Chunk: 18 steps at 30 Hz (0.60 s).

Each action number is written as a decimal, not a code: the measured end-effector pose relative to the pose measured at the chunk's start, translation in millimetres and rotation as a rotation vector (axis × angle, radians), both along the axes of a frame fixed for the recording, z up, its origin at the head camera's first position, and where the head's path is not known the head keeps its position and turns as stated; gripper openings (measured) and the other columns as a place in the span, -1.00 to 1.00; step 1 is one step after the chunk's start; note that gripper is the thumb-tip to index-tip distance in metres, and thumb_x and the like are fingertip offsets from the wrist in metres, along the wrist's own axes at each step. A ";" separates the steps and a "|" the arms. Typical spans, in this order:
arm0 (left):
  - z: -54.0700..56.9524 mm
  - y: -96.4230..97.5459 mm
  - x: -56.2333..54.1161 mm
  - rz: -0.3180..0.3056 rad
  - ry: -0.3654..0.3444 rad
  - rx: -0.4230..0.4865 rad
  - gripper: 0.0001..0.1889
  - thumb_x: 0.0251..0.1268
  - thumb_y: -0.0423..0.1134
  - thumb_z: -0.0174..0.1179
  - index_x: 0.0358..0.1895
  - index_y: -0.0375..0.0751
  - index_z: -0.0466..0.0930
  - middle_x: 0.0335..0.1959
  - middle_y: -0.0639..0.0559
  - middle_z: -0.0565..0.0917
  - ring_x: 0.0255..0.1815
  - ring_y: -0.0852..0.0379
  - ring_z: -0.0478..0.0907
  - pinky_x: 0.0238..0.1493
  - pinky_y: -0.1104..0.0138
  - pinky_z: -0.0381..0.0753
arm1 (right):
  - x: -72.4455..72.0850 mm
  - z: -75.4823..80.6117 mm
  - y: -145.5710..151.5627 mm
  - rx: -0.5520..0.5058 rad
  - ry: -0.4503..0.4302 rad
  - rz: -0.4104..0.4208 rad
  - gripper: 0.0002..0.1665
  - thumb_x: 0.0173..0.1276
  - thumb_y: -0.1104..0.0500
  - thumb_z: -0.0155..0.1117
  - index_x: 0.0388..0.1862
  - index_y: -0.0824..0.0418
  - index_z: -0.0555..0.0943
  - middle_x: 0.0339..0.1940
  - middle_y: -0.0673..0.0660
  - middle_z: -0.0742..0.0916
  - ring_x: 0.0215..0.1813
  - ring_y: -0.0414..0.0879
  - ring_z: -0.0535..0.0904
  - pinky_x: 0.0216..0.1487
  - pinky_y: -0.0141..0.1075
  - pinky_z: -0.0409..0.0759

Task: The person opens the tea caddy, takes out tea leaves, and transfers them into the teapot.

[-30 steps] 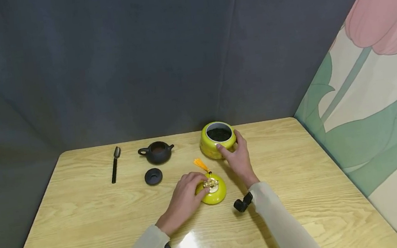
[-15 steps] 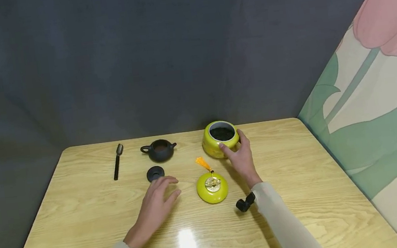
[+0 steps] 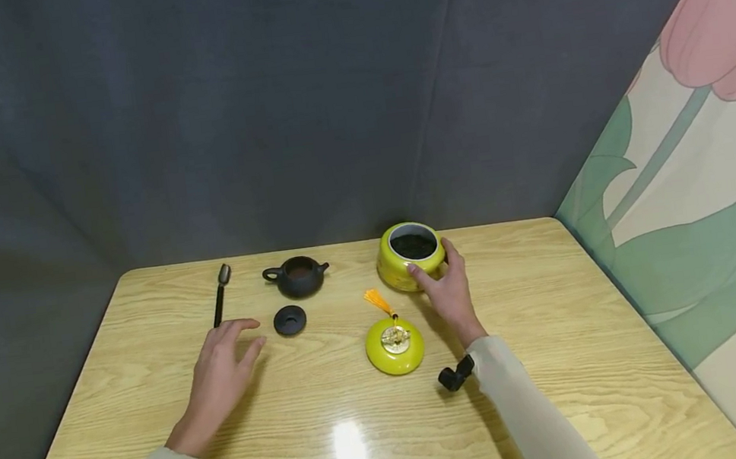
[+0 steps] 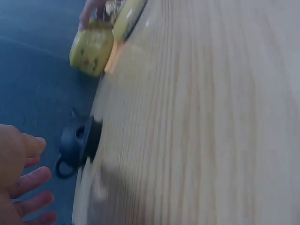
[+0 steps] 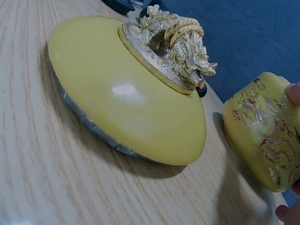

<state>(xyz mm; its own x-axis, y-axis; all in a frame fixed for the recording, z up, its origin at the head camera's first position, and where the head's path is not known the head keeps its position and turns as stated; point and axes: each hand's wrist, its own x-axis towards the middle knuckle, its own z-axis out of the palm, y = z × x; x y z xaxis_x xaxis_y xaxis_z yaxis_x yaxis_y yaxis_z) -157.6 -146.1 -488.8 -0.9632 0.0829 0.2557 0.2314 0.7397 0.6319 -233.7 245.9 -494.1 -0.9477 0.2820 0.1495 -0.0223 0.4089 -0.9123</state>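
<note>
My right hand (image 3: 449,292) grips the side of a yellow tea canister (image 3: 397,275), which has no lid on and dark contents inside; dragons decorate its wall in the right wrist view. Its yellow lid (image 3: 395,360), with a gold ornamental knob (image 5: 171,47) and an orange tassel (image 3: 375,300), lies on the table in front. Over the table at the left, my left hand (image 3: 215,378) holds nothing, fingers loosely spread. Just beyond its fingertips is a black-handled scoop (image 3: 220,301), the lower end of its handle hidden by the hand.
A dark teapot (image 3: 302,282) without its lid stands near the back edge, left of the canister. Its small round lid (image 3: 290,320) lies in front of it. Behind the wooden table (image 3: 522,302) hangs a dark curtain (image 3: 258,120); a tulip-patterned panel (image 3: 699,235) flanks the right.
My left hand has let go of the yellow lid's knob and moved left, past the teapot lid, toward the scoop. My right hand stays on the canister.
</note>
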 end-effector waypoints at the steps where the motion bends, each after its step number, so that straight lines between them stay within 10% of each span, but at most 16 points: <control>1: -0.3 -4.2 -1.5 0.008 0.008 -0.010 -0.68 0.55 -0.22 0.31 0.25 -0.22 0.65 0.27 -0.26 0.68 0.36 -0.31 0.54 0.25 -0.28 0.57 | 0.0 -0.1 -0.2 -0.001 -0.002 -0.001 0.12 0.45 -0.04 0.49 0.76 0.21 0.08 0.71 0.35 0.25 0.74 0.22 0.20 0.78 0.07 0.11; 18: -10.6 -46.3 -43.4 0.163 -0.014 -0.064 -0.57 0.57 -0.16 0.28 0.24 -0.46 0.58 0.13 -0.44 0.64 0.15 -0.41 0.52 0.09 -0.22 0.52 | -2.7 -4.0 0.6 0.006 0.001 -0.002 0.12 0.45 -0.06 0.49 0.76 0.20 0.09 0.71 0.34 0.25 0.73 0.21 0.21 0.78 0.07 0.09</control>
